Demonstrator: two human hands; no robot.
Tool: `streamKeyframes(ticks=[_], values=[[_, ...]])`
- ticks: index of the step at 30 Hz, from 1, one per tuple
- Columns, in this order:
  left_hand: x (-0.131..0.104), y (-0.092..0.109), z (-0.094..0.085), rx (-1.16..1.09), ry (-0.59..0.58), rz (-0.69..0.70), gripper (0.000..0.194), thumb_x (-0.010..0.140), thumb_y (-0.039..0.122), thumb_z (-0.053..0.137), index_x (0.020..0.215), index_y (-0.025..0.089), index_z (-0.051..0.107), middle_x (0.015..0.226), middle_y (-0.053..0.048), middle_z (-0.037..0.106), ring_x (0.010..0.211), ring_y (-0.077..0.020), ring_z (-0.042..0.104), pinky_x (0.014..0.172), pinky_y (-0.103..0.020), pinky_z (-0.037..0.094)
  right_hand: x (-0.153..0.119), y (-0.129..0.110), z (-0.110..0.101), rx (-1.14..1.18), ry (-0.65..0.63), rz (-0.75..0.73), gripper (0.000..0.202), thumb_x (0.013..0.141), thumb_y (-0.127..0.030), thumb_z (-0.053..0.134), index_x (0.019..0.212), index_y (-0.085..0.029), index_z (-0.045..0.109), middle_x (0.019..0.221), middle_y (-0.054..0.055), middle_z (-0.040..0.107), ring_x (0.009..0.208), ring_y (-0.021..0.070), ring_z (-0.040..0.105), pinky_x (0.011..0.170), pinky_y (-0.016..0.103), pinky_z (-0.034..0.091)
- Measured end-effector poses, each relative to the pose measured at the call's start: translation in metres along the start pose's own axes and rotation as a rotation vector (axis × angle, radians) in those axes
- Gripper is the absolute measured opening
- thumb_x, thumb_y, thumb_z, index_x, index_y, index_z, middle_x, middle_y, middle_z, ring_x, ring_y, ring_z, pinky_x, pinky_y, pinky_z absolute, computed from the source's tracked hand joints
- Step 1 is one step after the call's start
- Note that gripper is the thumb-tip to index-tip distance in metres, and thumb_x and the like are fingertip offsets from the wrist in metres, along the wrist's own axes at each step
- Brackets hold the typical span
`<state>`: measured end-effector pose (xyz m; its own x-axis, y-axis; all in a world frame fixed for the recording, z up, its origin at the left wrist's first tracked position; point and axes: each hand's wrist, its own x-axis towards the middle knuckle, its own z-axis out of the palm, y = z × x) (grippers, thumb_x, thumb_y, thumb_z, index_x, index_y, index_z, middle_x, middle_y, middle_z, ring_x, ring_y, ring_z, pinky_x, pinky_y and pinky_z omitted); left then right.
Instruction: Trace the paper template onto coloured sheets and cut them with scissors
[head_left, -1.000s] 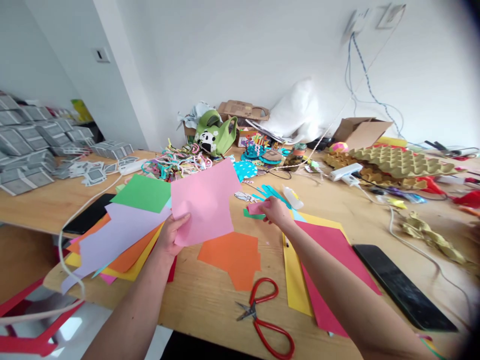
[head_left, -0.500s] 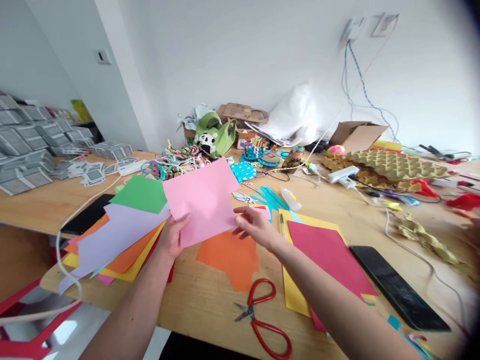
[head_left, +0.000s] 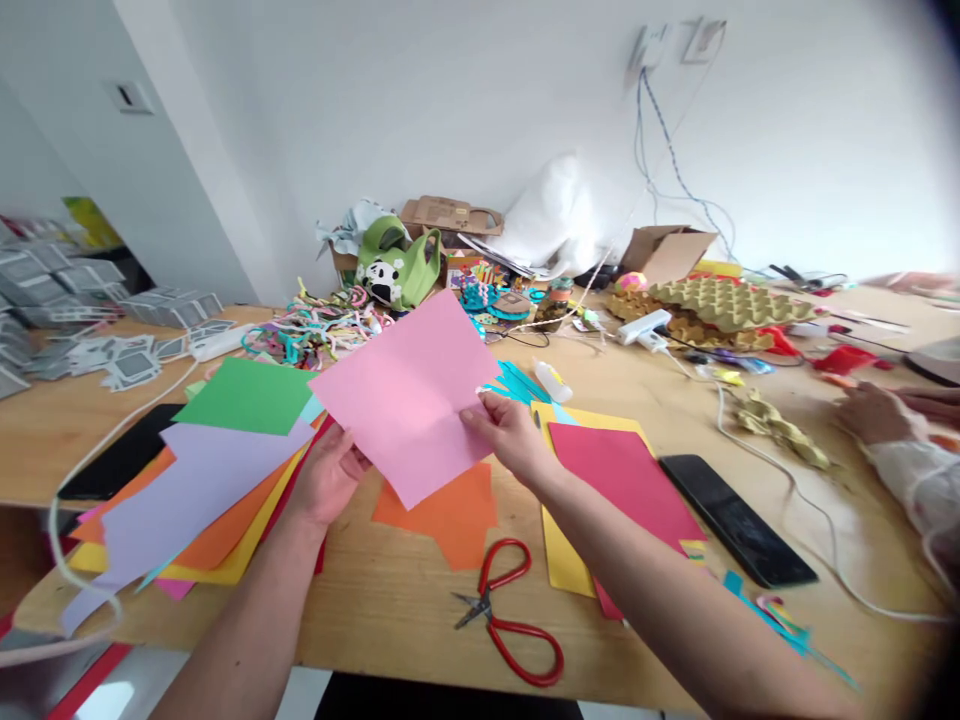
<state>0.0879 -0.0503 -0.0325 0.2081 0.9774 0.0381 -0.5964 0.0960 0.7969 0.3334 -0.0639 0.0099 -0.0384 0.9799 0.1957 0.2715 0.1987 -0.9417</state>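
Observation:
A pink sheet of paper (head_left: 409, 400) is held up tilted above the table. My right hand (head_left: 514, 435) pinches its lower right edge, thumb on the front face. At the sheet's lower left edge is my left hand (head_left: 330, 480), its fingers loosely bent and partly behind the paper, with no thumb pressed on the front. Below the sheet lies a cut orange piece of paper (head_left: 450, 515). Red-handled scissors (head_left: 487, 610) rest on the table near me, blades slightly apart and pointing left.
Coloured papers (head_left: 202, 470) are piled at left beside a black phone (head_left: 120, 450). Red paper (head_left: 622, 480) lies over yellow at right, near another phone (head_left: 739, 520). A glue bottle (head_left: 553, 381), egg trays (head_left: 742, 305) and a panda bag (head_left: 401, 265) stand farther back. Another person's hand (head_left: 881, 412) is at far right.
The pink sheet has turned, one corner now pointing down. My right hand has taken hold of its edge, and my left thumb has come off its front. Another person's hands now show at right.

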Motion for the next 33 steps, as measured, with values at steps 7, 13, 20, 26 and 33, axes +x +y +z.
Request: streamKeyframes(ticks=[7,13,20,26,33], values=[[0.001,0.005,-0.006,0.023,-0.100,-0.085,0.050,0.079,0.038,0.067,0.125,0.024,0.054,0.110,-0.009,0.070,0.096,-0.0258,0.068,0.084,-0.038,0.052,-0.007,-0.036,-0.114,-0.001,-0.101,0.093,0.028,0.073,-0.044,0.068,0.082,-0.018,0.064,0.078,0.003,0.067,0.067,0.0153,0.060,0.060,0.026,0.046],[0.000,0.005,-0.006,0.049,-0.098,-0.082,0.053,0.077,0.035,0.069,0.125,0.021,0.054,0.106,-0.010,0.071,0.093,-0.0256,0.069,0.082,-0.038,0.053,-0.025,-0.029,-0.217,-0.266,-0.415,0.343,0.032,0.073,-0.045,0.066,0.077,-0.013,0.065,0.066,0.000,0.060,0.057,0.0100,0.051,0.056,0.023,0.038],[0.001,0.001,-0.006,0.153,-0.097,-0.066,0.052,0.077,0.033,0.069,0.125,0.019,0.054,0.099,-0.011,0.072,0.085,-0.0238,0.070,0.079,-0.037,0.053,-0.048,0.027,-0.247,-0.542,-0.616,0.559,0.029,0.077,-0.043,0.058,0.069,-0.015,0.060,0.065,0.001,0.058,0.062,0.0128,0.049,0.060,0.025,0.035],[-0.001,-0.016,-0.004,0.699,-0.127,-0.003,0.049,0.077,0.036,0.069,0.120,0.017,0.058,0.104,-0.013,0.071,0.099,-0.0266,0.066,0.090,-0.044,0.049,-0.033,0.044,-0.235,-1.021,-0.459,0.557,0.009,0.070,-0.023,0.066,0.076,-0.016,0.066,0.076,0.008,0.065,0.071,0.0203,0.058,0.065,0.030,0.038],[0.002,-0.043,-0.017,1.379,-0.291,0.254,0.048,0.072,0.027,0.071,0.119,0.024,0.062,0.129,-0.009,0.059,0.132,-0.0308,0.039,0.110,-0.052,0.028,-0.069,-0.003,-0.129,-0.894,-0.403,0.094,0.033,0.074,-0.042,0.070,0.099,-0.021,0.063,0.098,0.012,0.065,0.084,0.0238,0.061,0.073,0.036,0.045]])
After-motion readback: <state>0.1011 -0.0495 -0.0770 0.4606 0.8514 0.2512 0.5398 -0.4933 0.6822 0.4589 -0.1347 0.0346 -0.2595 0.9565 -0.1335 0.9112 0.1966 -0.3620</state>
